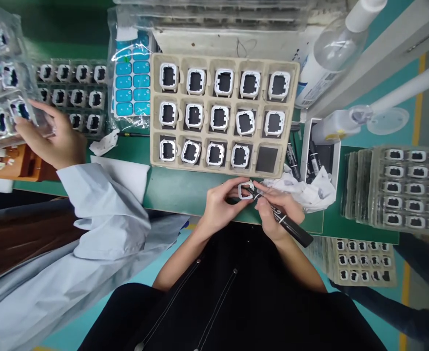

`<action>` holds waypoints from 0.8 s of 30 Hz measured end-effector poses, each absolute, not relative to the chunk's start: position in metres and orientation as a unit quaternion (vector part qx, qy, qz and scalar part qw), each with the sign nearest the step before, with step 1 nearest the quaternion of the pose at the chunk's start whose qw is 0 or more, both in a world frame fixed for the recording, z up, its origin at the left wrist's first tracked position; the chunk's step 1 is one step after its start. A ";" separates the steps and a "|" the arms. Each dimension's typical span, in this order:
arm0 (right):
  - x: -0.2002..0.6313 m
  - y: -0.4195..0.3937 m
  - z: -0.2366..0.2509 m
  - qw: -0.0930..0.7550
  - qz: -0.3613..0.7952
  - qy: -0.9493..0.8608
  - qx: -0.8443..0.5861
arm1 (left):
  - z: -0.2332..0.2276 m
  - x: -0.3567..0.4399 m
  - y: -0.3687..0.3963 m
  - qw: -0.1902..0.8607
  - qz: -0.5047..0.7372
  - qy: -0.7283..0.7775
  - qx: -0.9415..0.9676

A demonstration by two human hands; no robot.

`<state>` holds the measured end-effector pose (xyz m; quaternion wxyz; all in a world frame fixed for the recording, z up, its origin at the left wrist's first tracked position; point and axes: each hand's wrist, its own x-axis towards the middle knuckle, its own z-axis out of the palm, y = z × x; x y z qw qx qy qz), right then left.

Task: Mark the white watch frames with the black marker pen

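Between the fingertips of my left hand (222, 204) is a white watch case frame (244, 191), held up near the table's front edge. My right hand (275, 209) grips a black marker pen (291, 228), its tip at the right side of the frame; whether it touches is too small to tell. Fingers of my right hand also reach close to the frame's edge. Just beyond my hands lies a beige compartment tray (222, 170) with rows of similar white frames. Its front right compartment (266, 159) shows only a dark bottom.
At left, a co-worker's hand (63, 136) holds a clear tray of frames (2, 83). Blue stickers (132, 80) lie in a bag behind. To the right are crumpled tissue (305, 190), a box with markers (322, 156), a spray bottle (331, 53) and stacked trays (379, 190).
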<state>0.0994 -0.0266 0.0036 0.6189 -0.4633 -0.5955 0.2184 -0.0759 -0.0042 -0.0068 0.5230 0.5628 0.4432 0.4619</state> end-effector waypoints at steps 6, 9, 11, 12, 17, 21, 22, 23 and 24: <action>0.095 -0.021 0.012 0.595 0.161 -0.625 -0.479 | -0.007 -0.077 -0.005 0.474 0.438 0.468 0.603; 0.095 -0.022 0.013 0.575 0.146 -0.635 -0.495 | -0.006 -0.077 -0.005 0.463 0.438 0.471 0.610; 0.095 -0.023 0.013 0.565 0.141 -0.638 -0.504 | -0.006 -0.077 -0.005 0.459 0.437 0.470 0.614; 0.095 -0.023 0.013 0.563 0.140 -0.638 -0.507 | -0.005 -0.077 -0.005 0.457 0.436 0.471 0.616; 0.095 -0.023 0.014 0.557 0.139 -0.642 -0.508 | -0.005 -0.076 -0.006 0.447 0.435 0.474 0.621; 0.094 -0.022 0.014 0.553 0.127 -0.649 -0.507 | -0.008 -0.076 -0.007 0.442 0.443 0.465 0.625; 0.093 -0.022 0.014 0.554 0.125 -0.648 -0.508 | -0.009 -0.077 -0.007 0.439 0.443 0.466 0.628; 0.093 -0.022 0.014 0.554 0.123 -0.646 -0.510 | -0.010 -0.077 -0.007 0.434 0.440 0.467 0.632; 0.093 -0.023 0.014 0.554 0.121 -0.644 -0.513 | -0.011 -0.077 -0.007 0.428 0.436 0.470 0.637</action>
